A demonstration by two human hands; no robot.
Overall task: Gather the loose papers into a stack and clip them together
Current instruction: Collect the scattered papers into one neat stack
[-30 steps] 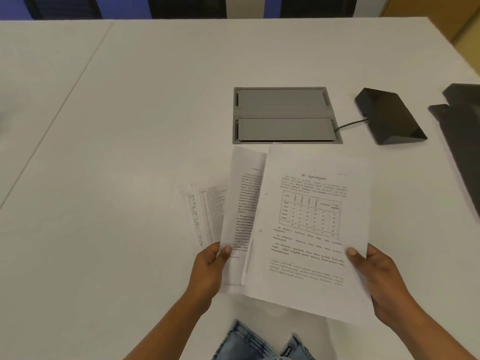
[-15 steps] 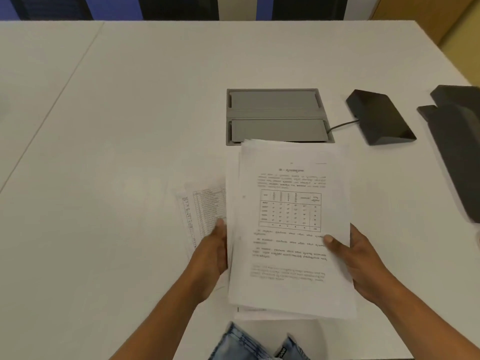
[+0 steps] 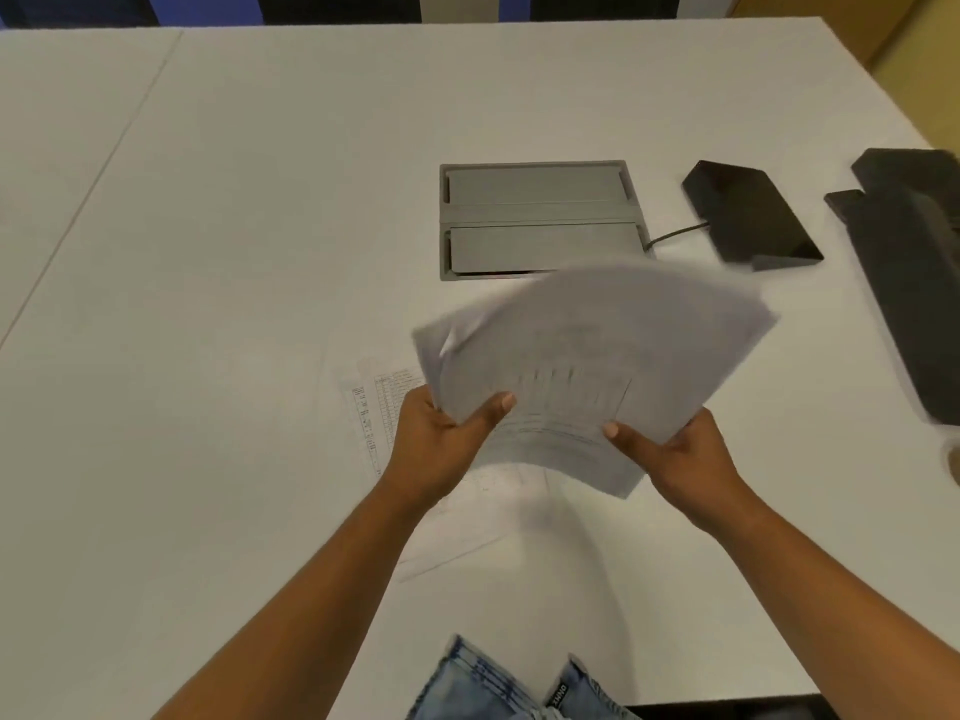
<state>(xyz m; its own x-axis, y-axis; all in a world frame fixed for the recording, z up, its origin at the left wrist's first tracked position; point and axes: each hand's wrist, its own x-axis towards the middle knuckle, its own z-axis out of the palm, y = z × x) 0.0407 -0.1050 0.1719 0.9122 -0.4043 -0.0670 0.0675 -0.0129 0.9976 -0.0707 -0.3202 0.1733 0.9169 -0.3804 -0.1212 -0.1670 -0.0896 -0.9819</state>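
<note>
A stack of white printed papers (image 3: 597, 366) is held in the air above the white surface (image 3: 234, 252), tilted with its far edge raised and its print blurred. The left hand (image 3: 441, 439) grips the stack's near-left corner, thumb on top, and the right hand (image 3: 680, 454) grips the near-right edge the same way; the fingers (image 3: 426, 410) of both are grasping the sheets, mostly hidden behind them. One loose white sheet with a printed table (image 3: 379, 407) lies flat on the surface under the left hand, partly covered by it. Beyond the stack sits a grey rectangular recessed cable box (image 3: 540, 220), and to its right a black wedge-shaped device (image 3: 748, 210) joined to the box by a thin dark cable (image 3: 675, 233). Flat dark grey objects (image 3: 914, 262) lie at the right edge. Blue denim (image 3: 498, 683) shows at the bottom
</note>
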